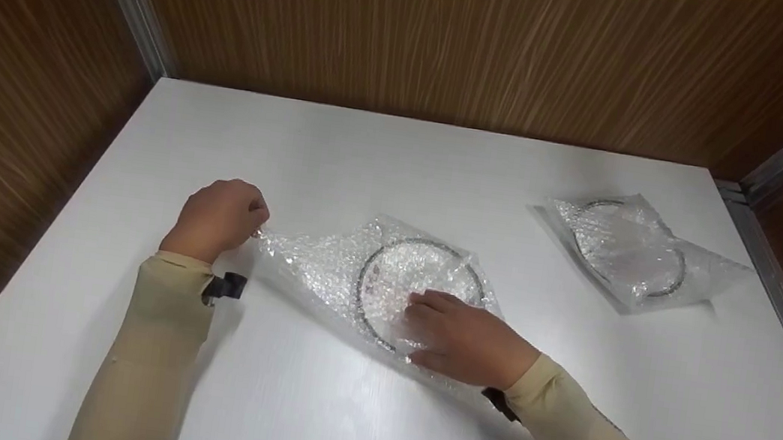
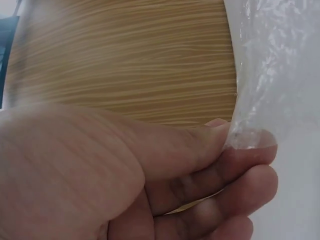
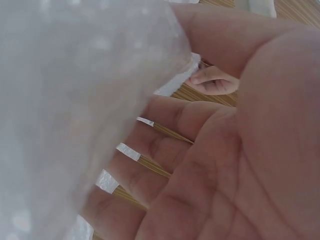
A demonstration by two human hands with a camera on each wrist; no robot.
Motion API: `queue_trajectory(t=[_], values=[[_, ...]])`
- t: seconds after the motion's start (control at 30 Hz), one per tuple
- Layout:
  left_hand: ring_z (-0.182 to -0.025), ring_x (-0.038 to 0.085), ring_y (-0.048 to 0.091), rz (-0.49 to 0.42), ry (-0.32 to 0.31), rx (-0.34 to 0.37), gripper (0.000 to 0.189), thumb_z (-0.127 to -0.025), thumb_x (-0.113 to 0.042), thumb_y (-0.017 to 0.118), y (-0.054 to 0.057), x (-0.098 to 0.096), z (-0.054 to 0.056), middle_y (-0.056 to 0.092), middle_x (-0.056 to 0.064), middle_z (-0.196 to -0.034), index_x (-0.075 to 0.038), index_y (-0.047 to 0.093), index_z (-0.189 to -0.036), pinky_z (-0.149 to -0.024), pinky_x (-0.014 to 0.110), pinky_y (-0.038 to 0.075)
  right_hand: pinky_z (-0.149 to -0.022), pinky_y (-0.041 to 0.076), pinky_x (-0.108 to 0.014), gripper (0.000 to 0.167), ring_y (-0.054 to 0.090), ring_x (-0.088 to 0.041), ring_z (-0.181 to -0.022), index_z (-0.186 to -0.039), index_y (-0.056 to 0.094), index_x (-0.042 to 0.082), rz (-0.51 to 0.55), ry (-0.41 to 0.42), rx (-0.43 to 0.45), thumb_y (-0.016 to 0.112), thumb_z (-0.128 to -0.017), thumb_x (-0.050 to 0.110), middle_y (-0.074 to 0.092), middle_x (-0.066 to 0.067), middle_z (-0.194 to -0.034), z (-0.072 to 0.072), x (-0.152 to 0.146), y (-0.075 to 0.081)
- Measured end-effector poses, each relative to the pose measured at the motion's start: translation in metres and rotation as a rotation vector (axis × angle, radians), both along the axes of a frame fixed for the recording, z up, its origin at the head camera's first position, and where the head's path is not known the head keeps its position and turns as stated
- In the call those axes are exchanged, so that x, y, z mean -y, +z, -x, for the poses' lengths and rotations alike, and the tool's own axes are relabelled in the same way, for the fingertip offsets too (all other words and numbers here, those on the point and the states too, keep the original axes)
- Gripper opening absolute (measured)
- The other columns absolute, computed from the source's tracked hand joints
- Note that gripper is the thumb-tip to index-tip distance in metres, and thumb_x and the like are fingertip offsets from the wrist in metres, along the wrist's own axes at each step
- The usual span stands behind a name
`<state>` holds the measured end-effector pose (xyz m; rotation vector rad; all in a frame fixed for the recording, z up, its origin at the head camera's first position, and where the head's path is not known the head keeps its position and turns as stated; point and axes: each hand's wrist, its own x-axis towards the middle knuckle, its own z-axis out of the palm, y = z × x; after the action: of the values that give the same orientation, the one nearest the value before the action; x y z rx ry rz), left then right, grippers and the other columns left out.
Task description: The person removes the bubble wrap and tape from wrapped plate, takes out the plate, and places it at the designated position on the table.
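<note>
A bubble-wrap bag (image 1: 318, 263) lies slanted across the middle of the white table, with a round thing inside whose dark ring-shaped rim (image 1: 363, 277) shows through the film. My left hand (image 1: 219, 216) pinches the bag's left corner between thumb and fingers, drawing it out to a point; the left wrist view shows the clear film (image 2: 252, 137) at the fingertips. Over the right part of the ring, my right hand (image 1: 470, 340) rests on the wrap, palm down. In the right wrist view its fingers (image 3: 165, 150) are fairly straight and spread, their tips hidden behind blurred film.
Another bubble-wrap bag (image 1: 634, 244) holding a similar dark-rimmed round thing lies at the right rear of the table (image 1: 339, 160). Wood-grain panels (image 1: 416, 34) with metal edging stand along the back and both sides.
</note>
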<state>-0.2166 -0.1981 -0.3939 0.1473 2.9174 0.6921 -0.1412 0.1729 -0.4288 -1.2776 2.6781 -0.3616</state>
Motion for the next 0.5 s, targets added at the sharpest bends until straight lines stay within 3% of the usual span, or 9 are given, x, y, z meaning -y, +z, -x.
queue_trajectory(t=[0.2, 0.5], values=[[-0.087, 0.031, 0.061, 0.0, 0.006, 0.083, 0.023, -0.1, -0.009, 0.053, -0.02, 0.004, 0.007, 0.071, 0.016, -0.104, 0.001, 0.074, -0.105, -0.077, 0.044, 0.049, -0.105, 0.051, -0.047, 0.045, 0.053, -0.035, -0.135, -0.128, 0.062, 0.005, 0.003, -0.001, -0.017, 0.076, -0.093, 0.031, 0.058, -0.017, -0.142, -0.002, 0.001, -0.001], [-0.087, 0.03, 0.057, -0.018, 0.006, 0.158, 0.008, -0.097, -0.008, 0.06, -0.033, 0.005, 0.01, 0.067, 0.014, -0.096, -0.002, 0.065, -0.097, -0.078, 0.043, 0.048, -0.098, 0.055, -0.045, 0.045, 0.056, -0.032, -0.131, -0.126, 0.062, 0.007, 0.014, -0.006, -0.03, 0.078, -0.091, 0.03, 0.06, -0.015, -0.139, -0.002, 0.001, -0.001]])
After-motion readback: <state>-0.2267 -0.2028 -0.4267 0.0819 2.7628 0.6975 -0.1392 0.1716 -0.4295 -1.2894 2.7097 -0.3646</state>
